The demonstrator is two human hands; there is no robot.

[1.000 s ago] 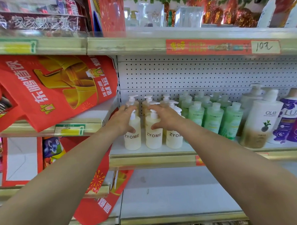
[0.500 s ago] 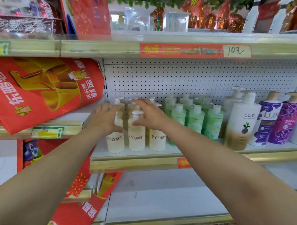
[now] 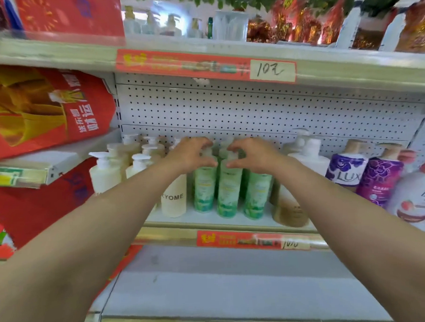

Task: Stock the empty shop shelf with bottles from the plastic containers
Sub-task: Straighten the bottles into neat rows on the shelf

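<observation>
Both hands have shifted off the cream ZYOME pump bottles (image 3: 174, 199) onto the green translucent plastic bottles (image 3: 228, 191), which stand at 3 o'clock of the cream group.

Step, my read: squaring up stock already on the white metal shelf with a gold front rail (image 3: 168, 233), not carrying new stock.

Left hand (image 3: 189, 159): fingers (image 3: 202, 143) and thumb curled in, pinching the pale cap of the front-left green bottle. Right hand (image 3: 255, 156): same curl, pinching the cap of the middle one. Blur hides the exact contact.

Hands sit close together. Green bottles are upright on the shelf, with purple LUX bottles (image 3: 348, 169) at 3 o'clock.

Next probably needs a small nudge or twist to line up the row without tipping neighbours. Plastic containers aren't in view.
</observation>
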